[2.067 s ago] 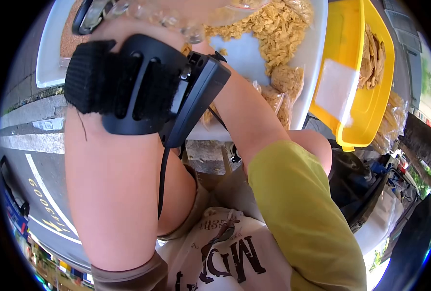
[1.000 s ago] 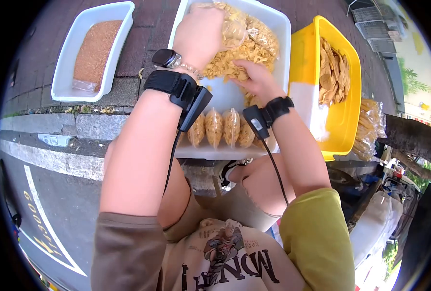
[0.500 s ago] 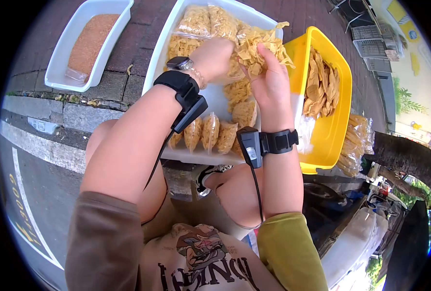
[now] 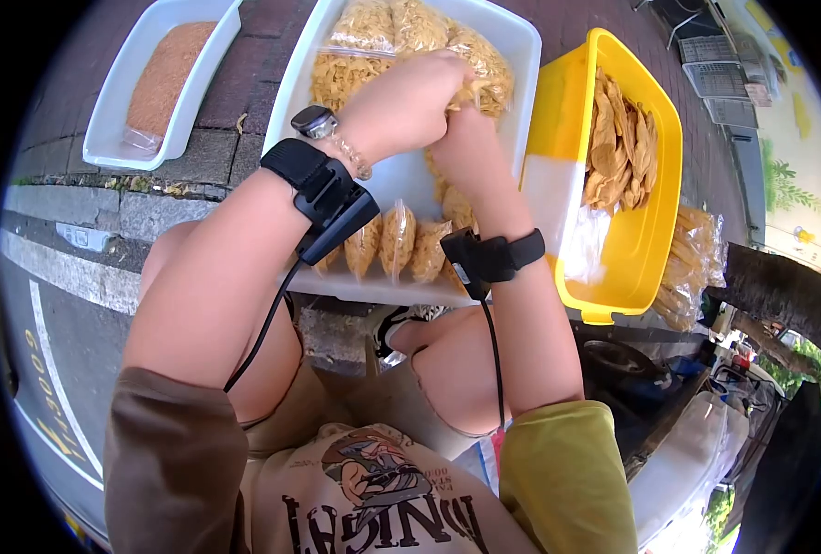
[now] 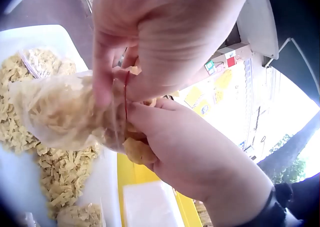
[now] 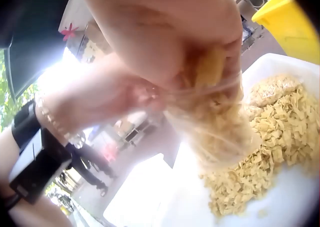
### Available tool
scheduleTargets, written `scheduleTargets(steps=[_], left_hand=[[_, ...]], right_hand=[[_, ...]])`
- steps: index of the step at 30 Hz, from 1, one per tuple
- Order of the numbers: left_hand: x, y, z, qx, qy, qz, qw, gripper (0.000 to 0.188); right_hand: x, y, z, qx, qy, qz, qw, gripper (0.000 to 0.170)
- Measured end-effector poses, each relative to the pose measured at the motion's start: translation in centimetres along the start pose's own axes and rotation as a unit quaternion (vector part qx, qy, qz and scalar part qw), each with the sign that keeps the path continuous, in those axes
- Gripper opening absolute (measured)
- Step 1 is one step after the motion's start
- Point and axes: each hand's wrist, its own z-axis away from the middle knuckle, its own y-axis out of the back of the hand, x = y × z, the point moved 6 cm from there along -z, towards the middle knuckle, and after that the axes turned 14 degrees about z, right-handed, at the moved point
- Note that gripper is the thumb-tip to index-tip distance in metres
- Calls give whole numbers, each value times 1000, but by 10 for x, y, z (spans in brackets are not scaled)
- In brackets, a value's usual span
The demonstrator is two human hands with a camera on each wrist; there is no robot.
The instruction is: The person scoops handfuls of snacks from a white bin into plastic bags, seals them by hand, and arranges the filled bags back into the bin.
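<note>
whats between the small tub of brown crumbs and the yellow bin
The white tray of yellow flakes and filled bags, plus some paving, in the head view.

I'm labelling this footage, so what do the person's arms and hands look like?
The left arm has a brown sleeve, dark watch, beaded bracelet and black wrist strap; the right arm, a yellow-green sleeve and another black strap. Each strap carries a black camera with a black cable. The left hand and right hand are gloveless.

The pale shirt has big dark letters, a brown left sleeve and a yellow-green right sleeve. Both wrists have black straps and cords; the left has a watch too.
</note>
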Motion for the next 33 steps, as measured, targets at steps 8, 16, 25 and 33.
scheduleTargets(steps=[8, 16, 25, 33], left_hand=[[16, -26, 28, -109, -29, -25, 993, 40], [-14, 18, 14, -60, 42, -72, 995, 46], [-38, 31, 7, 3, 69, -123, 990, 38], [-22, 73, 15, 70, 74, -100, 990, 14]], right_hand=[[24, -50, -5, 77, 137, 69, 985, 28], [-18, -5, -17, -68, 82, -162, 981, 46], [-41, 47, -5, 184, 112, 3, 977, 20], [62, 25, -34, 153, -231, -604, 747, 54]])
